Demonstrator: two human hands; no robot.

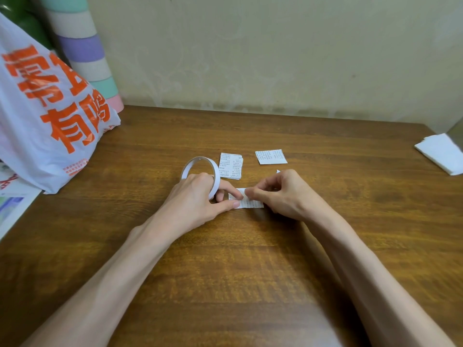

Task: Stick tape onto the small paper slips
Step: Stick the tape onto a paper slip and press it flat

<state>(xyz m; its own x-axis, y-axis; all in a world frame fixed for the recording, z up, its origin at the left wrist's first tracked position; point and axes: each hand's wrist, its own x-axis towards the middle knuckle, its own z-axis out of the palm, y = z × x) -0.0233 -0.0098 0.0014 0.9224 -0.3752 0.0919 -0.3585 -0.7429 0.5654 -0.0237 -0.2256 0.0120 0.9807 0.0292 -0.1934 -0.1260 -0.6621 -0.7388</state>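
A small printed paper slip [251, 203] lies flat on the wooden surface [250, 271] in front of a person, pinned between both hands. The left hand [198, 196] curls its fingers through and around a thin white tape roll [217, 177], held upright on its edge just left of the slip, while its thumb presses down on the slip's near left corner. The right hand [280, 196] pinches at the slip's upper edge with thumb and forefinger. Whether it grips the paper alone or also a free end of tape cannot be told, as no tape strip shows clearly.

The step in hand appears to be laying tape across this slip. The next move likely calls for drawing the roll away to the left with the slip held steady, smoothing the strip down flat, then tearing it free without lifting or creasing the thin paper.

Just beyond the hands wait a small stack of slips [231, 166] beside the roll and, to its right and apart from it, a single slip [271, 157]. No tape can be made out on either.

A white plastic bag [45, 116] with orange lettering slumps at the surface's left edge, and folded white tissue [441, 152] sits at the far right.
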